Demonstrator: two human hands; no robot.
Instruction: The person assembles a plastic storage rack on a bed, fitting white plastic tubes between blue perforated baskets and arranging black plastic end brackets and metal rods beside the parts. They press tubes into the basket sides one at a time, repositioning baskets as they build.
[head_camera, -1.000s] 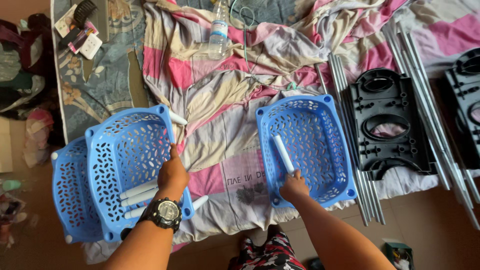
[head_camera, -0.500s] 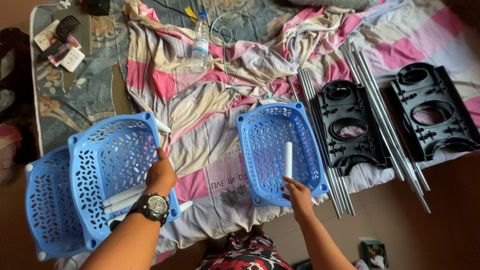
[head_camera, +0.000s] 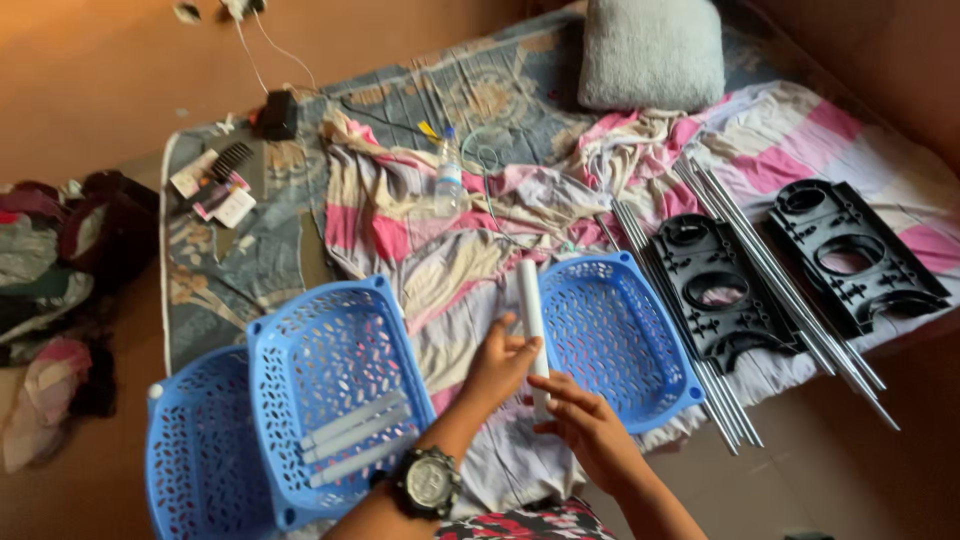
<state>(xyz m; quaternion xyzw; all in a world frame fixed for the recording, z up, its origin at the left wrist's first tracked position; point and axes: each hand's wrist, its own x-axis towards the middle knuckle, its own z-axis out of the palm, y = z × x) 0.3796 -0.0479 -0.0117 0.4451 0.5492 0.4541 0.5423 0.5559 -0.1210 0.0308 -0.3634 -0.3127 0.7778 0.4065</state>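
Both hands hold one white plastic tube (head_camera: 529, 300) upright over the striped bedsheet. My left hand (head_camera: 499, 362), with a black wristwatch on its wrist, grips the tube's middle. My right hand (head_camera: 583, 424) grips its lower end. To the left stands a blue perforated basket (head_camera: 335, 340) with three more white tubes (head_camera: 355, 437) lying in it. A second blue basket (head_camera: 190, 460) sits behind it at the far left. To the right of the tube lies a third blue basket (head_camera: 615, 335), with nothing in it.
Several grey metal rods (head_camera: 700, 350) and two black plastic shelf frames (head_camera: 715, 290) lie on the bed at the right. A clear water bottle (head_camera: 449, 180), a comb, cards and a grey pillow (head_camera: 650, 50) lie farther back. Clothes are piled on the floor at the left.
My left hand has left the blue basket's rim and joined my right hand on the white tube, which now stands between the baskets. The camera has pulled back and shows more of the bed.
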